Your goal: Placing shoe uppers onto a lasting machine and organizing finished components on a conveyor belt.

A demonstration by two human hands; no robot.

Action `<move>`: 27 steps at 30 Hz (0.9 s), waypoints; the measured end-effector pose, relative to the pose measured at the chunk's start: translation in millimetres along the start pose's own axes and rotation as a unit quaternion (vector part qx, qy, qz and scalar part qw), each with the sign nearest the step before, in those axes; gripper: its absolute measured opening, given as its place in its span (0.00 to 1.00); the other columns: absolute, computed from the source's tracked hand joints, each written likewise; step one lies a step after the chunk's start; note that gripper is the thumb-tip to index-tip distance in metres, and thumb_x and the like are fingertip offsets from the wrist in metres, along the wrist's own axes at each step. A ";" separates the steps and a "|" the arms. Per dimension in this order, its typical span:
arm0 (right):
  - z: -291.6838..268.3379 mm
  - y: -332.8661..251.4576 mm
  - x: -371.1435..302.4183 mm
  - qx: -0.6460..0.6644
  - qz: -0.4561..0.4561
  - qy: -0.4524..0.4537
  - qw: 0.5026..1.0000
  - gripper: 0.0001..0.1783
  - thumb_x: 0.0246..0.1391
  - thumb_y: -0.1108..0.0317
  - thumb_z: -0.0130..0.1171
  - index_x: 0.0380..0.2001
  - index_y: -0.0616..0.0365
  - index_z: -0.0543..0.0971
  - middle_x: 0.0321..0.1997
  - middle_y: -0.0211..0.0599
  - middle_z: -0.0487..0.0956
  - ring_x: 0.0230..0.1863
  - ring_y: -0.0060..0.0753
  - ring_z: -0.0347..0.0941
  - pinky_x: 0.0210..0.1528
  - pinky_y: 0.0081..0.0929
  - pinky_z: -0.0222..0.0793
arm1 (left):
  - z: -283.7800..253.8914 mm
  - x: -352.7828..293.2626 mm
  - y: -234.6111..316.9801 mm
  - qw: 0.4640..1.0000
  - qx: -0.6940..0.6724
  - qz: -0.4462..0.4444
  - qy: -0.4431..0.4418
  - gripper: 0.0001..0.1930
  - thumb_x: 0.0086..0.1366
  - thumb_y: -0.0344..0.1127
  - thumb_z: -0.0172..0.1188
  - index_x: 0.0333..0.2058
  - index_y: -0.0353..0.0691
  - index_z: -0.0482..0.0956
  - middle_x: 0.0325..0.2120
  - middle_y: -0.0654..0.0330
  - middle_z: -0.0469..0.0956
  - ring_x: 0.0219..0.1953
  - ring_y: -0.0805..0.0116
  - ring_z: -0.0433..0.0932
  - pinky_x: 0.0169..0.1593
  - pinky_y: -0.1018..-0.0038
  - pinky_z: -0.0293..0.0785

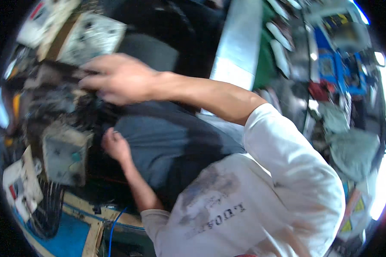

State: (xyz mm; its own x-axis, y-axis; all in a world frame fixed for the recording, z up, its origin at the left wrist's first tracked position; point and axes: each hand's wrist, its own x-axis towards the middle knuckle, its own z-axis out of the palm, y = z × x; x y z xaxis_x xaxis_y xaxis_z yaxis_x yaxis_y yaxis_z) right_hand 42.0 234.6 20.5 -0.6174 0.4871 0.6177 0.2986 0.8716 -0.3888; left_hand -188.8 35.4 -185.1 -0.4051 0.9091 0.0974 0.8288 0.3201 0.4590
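Note:
My right hand (122,80) reaches across a dark machine (68,103), smeared by motion. Its thumb and fingers close round the end of a dark piece (60,70) whose kind I cannot make out. Lower down, my left hand (116,144) sits by the machine's near side with its fingers curled. Whatever it holds, if anything, is hidden in the dark. A worn, pale metal box (92,38) stands beyond my right hand, and a similar stained box (64,154) is left of my left hand. Dark trousers (171,132) cover my legs beside the machine.
A long shiny metal strip (238,47) runs behind my right forearm. Beside it, several pale shoe-shaped pieces (281,58) lie along a green surface. Blue frames (339,70) and grey-green bags (356,154) fill the right side. A blue cable (112,231) hangs near a wood-edged blue panel (70,220).

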 end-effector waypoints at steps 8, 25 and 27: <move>-384.6 -144.9 -591.0 -0.369 0.767 0.046 0.522 0.31 0.63 0.46 0.64 0.54 0.66 0.86 0.49 0.56 0.89 0.53 0.46 0.86 0.59 0.41 0.78 | 21.1 8.2 -0.6 0.997 -0.042 0.058 -0.027 0.17 0.71 0.35 0.59 0.53 0.34 0.88 0.52 0.44 0.86 0.54 0.43 0.82 0.63 0.54 0.72; -179.1 -275.6 -587.9 -0.133 0.594 -0.281 0.742 0.39 0.56 0.49 0.73 0.65 0.56 0.72 0.68 0.44 0.74 0.74 0.52 0.65 0.81 0.59 0.51 | 26.3 28.6 40.6 0.990 0.020 -0.004 -0.138 0.22 0.76 0.39 0.55 0.62 0.36 0.83 0.62 0.44 0.81 0.63 0.41 0.78 0.66 0.51 0.73; -184.4 -266.4 -608.5 -0.170 0.584 -0.212 0.765 0.38 0.55 0.49 0.75 0.61 0.58 0.74 0.61 0.48 0.77 0.68 0.54 0.70 0.76 0.58 0.58 | 12.5 8.5 67.2 0.978 -0.037 -0.069 -0.193 0.22 0.76 0.38 0.55 0.65 0.38 0.81 0.66 0.45 0.77 0.65 0.41 0.77 0.66 0.50 0.73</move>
State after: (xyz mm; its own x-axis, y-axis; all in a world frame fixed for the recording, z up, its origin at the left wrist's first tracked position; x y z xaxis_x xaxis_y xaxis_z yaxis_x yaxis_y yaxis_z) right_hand 472.4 -283.7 -125.7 0.0559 0.9457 -0.3202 0.9539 -0.1454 -0.2626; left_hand -131.7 68.0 -164.5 -0.3235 0.8960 -0.3043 0.7403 0.4400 0.5083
